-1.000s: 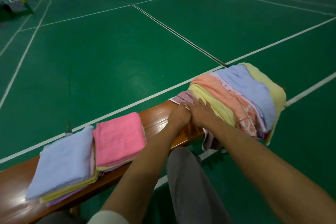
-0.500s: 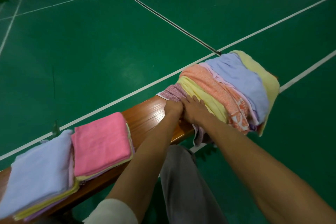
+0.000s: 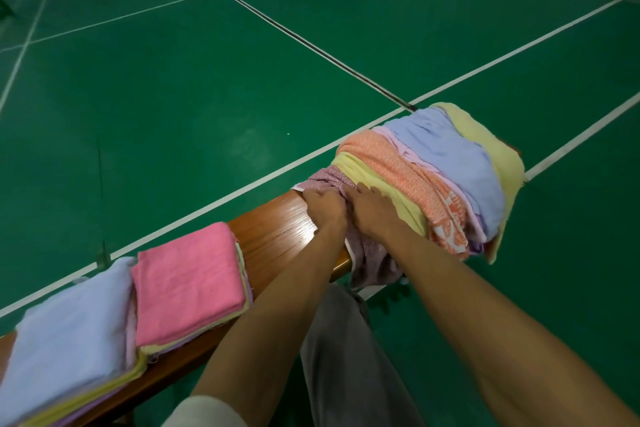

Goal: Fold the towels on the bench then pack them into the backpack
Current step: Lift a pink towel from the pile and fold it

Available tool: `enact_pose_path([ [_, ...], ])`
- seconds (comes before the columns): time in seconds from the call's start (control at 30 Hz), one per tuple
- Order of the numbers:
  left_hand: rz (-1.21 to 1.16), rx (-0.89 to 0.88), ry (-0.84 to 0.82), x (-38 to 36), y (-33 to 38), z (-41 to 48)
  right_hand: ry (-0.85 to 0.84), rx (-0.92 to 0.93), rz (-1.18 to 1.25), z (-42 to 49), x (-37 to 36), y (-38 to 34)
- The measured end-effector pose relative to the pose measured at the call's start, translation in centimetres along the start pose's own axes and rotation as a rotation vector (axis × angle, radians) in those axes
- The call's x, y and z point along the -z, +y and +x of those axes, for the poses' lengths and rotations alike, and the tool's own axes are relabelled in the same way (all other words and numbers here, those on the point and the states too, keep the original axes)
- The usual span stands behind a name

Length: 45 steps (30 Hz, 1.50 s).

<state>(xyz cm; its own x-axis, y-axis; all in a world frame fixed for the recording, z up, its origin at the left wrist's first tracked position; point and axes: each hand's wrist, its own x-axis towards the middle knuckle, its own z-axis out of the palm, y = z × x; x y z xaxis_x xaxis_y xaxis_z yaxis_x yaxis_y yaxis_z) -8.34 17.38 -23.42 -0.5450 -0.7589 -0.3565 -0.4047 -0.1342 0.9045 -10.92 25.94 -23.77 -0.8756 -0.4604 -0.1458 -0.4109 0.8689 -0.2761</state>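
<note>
A heap of unfolded towels (image 3: 446, 177) drapes over the right end of the wooden bench (image 3: 273, 236). Its nearest layer is a mauve patterned towel (image 3: 370, 260) that hangs off the bench's front edge. My left hand (image 3: 323, 206) grips the top of this mauve towel with curled fingers. Beside it, touching, my right hand (image 3: 372, 211) lies on the same towel where the yellow one starts; its fingertips are hidden. Two stacks of folded towels sit at the left: a pink-topped stack (image 3: 188, 282) and a pale blue-topped stack (image 3: 65, 347). No backpack is in view.
The bench runs from lower left to mid right over a green court floor (image 3: 207, 97) with white lines. My grey trouser leg (image 3: 346, 357) is under the bench edge, between my arms. A bare stretch of bench lies between the pink stack and my hands.
Both hands have stayed together on the mauve towel at the pile's near end. The view has shifted a little; the towels and stacks have not visibly moved.
</note>
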Motion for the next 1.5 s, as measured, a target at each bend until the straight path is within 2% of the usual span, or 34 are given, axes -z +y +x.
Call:
enact_pose_path([
  [0.13, -0.109, 0.026, 0.073, 2.1, 1.7, 0.6, 0.123, -0.056, 0.006, -0.7, 1.5, -1.0],
  [0.17, -0.128, 0.054, 0.035, 2.6, 2.2, 1.1, 0.153, -0.071, 0.05, -0.7, 1.8, -1.4],
  [0.23, -0.09, 0.084, -0.157, 3.3, 3.3, 1.3, 0.202, -0.064, 0.195, -0.8, 2.2, -2.6],
  [0.3, -0.151, 0.256, -0.35, 3.2, 2.8, 3.1, 0.202, -0.063, 0.372, -1.0, 2.8, -4.4],
  [0.4, -0.116, 0.262, -0.435, 4.3, 2.0, 4.5, 0.027, -0.129, 0.545, -1.8, 3.8, -6.3],
  [0.5, -0.14, 0.135, -0.411, 8.2, 4.7, 0.5, -0.075, -0.098, 0.719, -2.4, 4.1, -7.3],
  [0.6, -0.252, 0.058, -0.434, 10.4, 6.0, -1.2, -0.076, -0.102, 0.756, -1.7, 2.9, -7.9],
  [0.73, -0.366, -0.012, -0.489, 11.9, 8.0, -3.7, -0.038, -0.075, 0.836, -3.8, 5.4, -9.8],
  [0.87, -0.455, -0.113, -0.525, 13.3, 10.6, -4.4, -0.04, -0.008, 0.935, 4.7, 0.9, -7.4],
  [0.93, -0.487, -0.16, -0.55, 14.2, 11.9, -4.9, -0.106, -0.049, 0.92, 2.6, 3.4, -8.2],
  [1.03, -0.54, -0.188, -0.629, 15.8, 13.2, -5.4, -0.077, -0.068, 0.9, -3.5, 7.1, -10.9],
  [1.17, -0.572, -0.252, -0.624, 17.8, 14.0, -4.5, -0.178, -0.112, 1.122, -5.3, 6.8, -13.4],
  [1.33, -0.535, -0.297, -0.564, 20.6, 14.8, -2.5, -0.525, -0.164, 1.468, -5.0, 8.7, -17.0],
  [1.43, -0.523, -0.27, -0.562, 22.7, 15.0, -1.3, -0.474, -0.231, 1.641, -3.7, 10.1, -19.7],
  [1.5, -0.526, -0.274, -0.566, 24.3, 15.0, -0.3, -0.454, -0.149, 1.745, -3.1, 11.4, -21.1],
])
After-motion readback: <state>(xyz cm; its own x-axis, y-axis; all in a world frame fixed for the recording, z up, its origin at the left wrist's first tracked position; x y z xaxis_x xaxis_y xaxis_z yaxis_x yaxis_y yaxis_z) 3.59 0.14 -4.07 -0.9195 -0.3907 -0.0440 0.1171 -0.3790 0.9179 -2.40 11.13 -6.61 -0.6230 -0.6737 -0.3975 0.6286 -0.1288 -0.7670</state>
